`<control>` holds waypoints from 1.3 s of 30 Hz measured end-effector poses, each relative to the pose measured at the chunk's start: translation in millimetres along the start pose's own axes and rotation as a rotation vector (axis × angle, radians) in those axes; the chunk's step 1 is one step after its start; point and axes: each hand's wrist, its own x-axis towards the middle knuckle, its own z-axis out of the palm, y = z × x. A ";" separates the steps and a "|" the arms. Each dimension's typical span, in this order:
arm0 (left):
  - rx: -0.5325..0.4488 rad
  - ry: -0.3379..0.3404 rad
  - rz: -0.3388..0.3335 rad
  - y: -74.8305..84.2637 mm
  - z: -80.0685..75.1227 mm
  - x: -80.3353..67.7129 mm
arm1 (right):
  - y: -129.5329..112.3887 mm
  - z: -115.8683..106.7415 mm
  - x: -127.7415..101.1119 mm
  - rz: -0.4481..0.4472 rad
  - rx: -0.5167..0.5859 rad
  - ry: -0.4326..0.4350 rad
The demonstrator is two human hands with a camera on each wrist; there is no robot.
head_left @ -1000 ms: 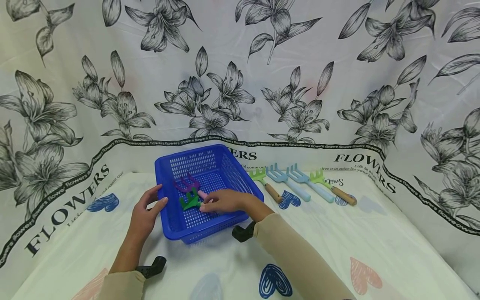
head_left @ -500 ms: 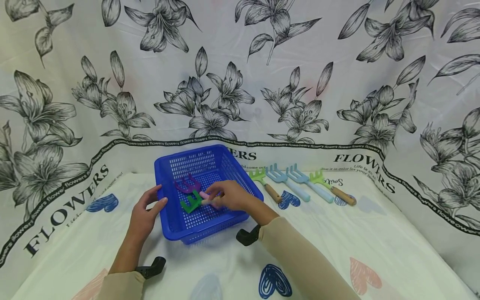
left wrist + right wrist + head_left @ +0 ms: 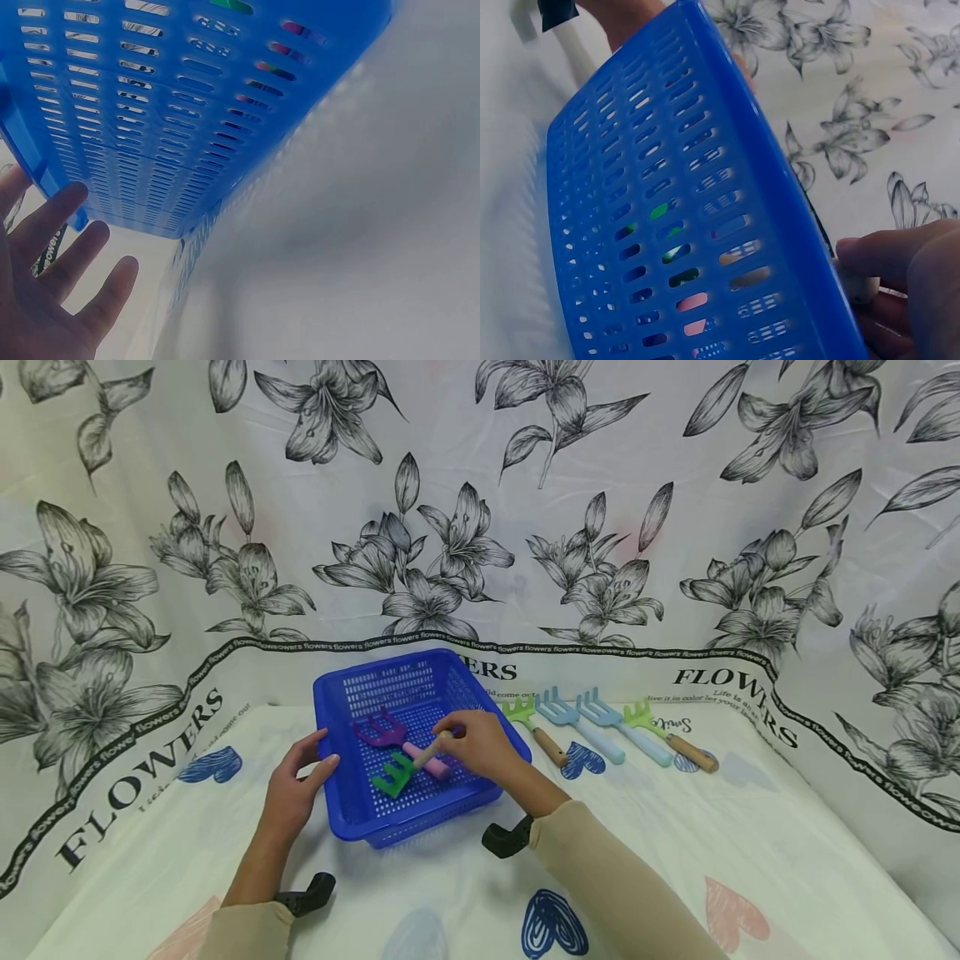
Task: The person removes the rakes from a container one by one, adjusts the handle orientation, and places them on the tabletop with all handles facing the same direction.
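My right hand (image 3: pixel 476 743) pinches the end of the light wooden handle of a small green hand rake (image 3: pixel 393 774). The rake slants, its tines low inside the blue perforated basket (image 3: pixel 341 802) and the handle end raised. Beneath the handle lies a purple hand rake (image 3: pixel 386 733) with a pink handle. My left hand (image 3: pixel 296 781) rests at the basket's left rim, thumb and forefinger apart. Seen from the left wrist, the fingers (image 3: pixel 64 274) spread loosely beside the basket wall. In the right wrist view, the basket wall hides most of the rakes.
To the basket's right lie two blue rakes (image 3: pixel 577 727) (image 3: pixel 626 727) between two light-green rakes with wooden handles (image 3: pixel 551 746) (image 3: pixel 690 752). A white cloth (image 3: pixel 637 868) with printed hearts covers the table. A flower-printed curtain (image 3: pixel 570 527) stands behind.
My right hand has moved right and up, lifting the green rake's handle off the pink one and shifting its tines slightly right. The left hand stays at the rim.
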 end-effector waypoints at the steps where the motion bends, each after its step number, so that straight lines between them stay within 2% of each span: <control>1: 0.001 -0.001 -0.001 0.1 0.7 0.0 | 0.0 -1.1 -0.6 0.001 0.007 0.018; 12: 0.009 -0.004 -0.001 2.0 2.2 0.7 | 4.6 -21.3 -6.8 -0.027 0.042 0.126; 22: 0.014 -0.007 -0.009 1.6 -0.6 -0.9 | 23.7 -45.0 -14.9 -0.120 0.191 0.250; 27: 0.016 -0.009 -0.007 0.3 -1.5 0.0 | 36.4 -58.6 -18.2 -0.145 0.247 0.343; 33: 0.011 -0.012 -0.013 -0.7 -1.6 0.7 | 45.6 -79.6 -23.6 -0.094 0.293 0.424; 39: 0.007 -0.012 -0.007 0.3 0.2 0.0 | 58.9 -102.4 -32.9 -0.048 0.273 0.489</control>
